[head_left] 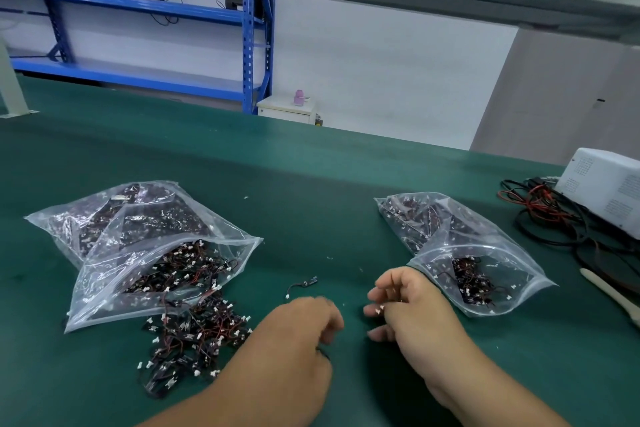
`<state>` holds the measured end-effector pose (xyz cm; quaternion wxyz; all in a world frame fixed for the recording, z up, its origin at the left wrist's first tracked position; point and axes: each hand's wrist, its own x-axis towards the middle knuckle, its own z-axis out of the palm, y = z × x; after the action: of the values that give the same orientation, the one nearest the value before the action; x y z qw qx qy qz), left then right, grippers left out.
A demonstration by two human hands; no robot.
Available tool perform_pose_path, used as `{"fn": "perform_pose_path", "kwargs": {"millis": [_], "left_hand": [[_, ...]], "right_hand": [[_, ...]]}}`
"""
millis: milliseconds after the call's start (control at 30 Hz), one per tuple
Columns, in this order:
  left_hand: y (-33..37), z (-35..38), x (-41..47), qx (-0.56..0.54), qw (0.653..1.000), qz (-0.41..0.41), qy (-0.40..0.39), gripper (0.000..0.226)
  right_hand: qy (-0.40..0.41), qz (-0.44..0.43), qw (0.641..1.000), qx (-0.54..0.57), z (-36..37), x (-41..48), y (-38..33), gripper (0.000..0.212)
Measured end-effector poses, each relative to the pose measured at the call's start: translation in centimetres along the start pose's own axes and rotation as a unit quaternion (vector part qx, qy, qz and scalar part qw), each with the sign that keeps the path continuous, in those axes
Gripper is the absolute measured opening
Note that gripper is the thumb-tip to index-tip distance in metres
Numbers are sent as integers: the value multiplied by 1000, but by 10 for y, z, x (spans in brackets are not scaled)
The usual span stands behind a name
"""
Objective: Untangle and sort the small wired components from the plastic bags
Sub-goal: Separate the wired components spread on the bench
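- Bench (311, 184): dark green, plain, flecked with white specks.
- Left bags (114, 218), toward the left edge: clear plastic; contents black and red, dotted white.
- Spilled pile (197, 336), front left: black and red wires, white connectors.
- Single component (301, 284), centre: black, white tip.
- Held component (382, 307), in the right hand (412, 308): white connector, red wire.
- Right bags (485, 246): clear; black, red and white contents.
- Box (606, 187), right edge: white, grey print blocks.
- Cables (554, 218): black, red.
- Tool (613, 295): cream.
- Shelving (247, 45), beyond the far edge: blue.

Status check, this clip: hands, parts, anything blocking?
Right hand pinches small white-plug wired component. Left hand curled, blurred, grip unclear. Tangled black-red wire pile beside it. Nothing blocking.
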<state>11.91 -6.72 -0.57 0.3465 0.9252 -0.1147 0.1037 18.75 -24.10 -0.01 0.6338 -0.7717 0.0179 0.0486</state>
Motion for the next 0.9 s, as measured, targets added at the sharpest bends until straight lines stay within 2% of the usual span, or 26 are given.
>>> {"fn": "perform_pose_path", "kwargs": {"millis": [67, 167, 267, 367, 533, 667, 733, 833, 867, 900], "left_hand": [[-4, 2, -1, 126, 990, 66, -20, 36], [0, -3, 0, 271, 957, 93, -39, 23], [-2, -7, -2, 296, 949, 104, -33, 37], [-5, -12, 1, 343, 935, 86, -29, 41], [-12, -23, -2, 362, 931, 56, -2, 35], [-15, -28, -6, 371, 927, 55, 9, 26], [-15, -30, -6, 368, 929, 42, 16, 20], [-18, -32, -5, 341, 937, 19, 66, 12], [-20, -30, -5, 333, 940, 12, 69, 12], [-21, -30, -3, 337, 940, -9, 53, 21]], "right_hand": [[-2, 5, 1000, 14, -2, 0, 0, 33], [-5, -9, 1000, 18, -3, -1, -1, 19], [-7, -27, 1000, -12, -3, -1, -1, 12], [4, -38, 999, -32, -5, 1, 0, 10], [18, -26, 999, -8, -3, 4, 1, 18], [-15, -34, 998, 43, -2, 5, 0, 30], [-29, -54, 998, 30, -1, 5, 1, 37], [-10, -88, 996, -31, 1, 6, 5, 39], [-4, -93, 995, -39, 1, 6, 6, 38], [0, -96, 995, -38, 0, 7, 7, 37]]}}
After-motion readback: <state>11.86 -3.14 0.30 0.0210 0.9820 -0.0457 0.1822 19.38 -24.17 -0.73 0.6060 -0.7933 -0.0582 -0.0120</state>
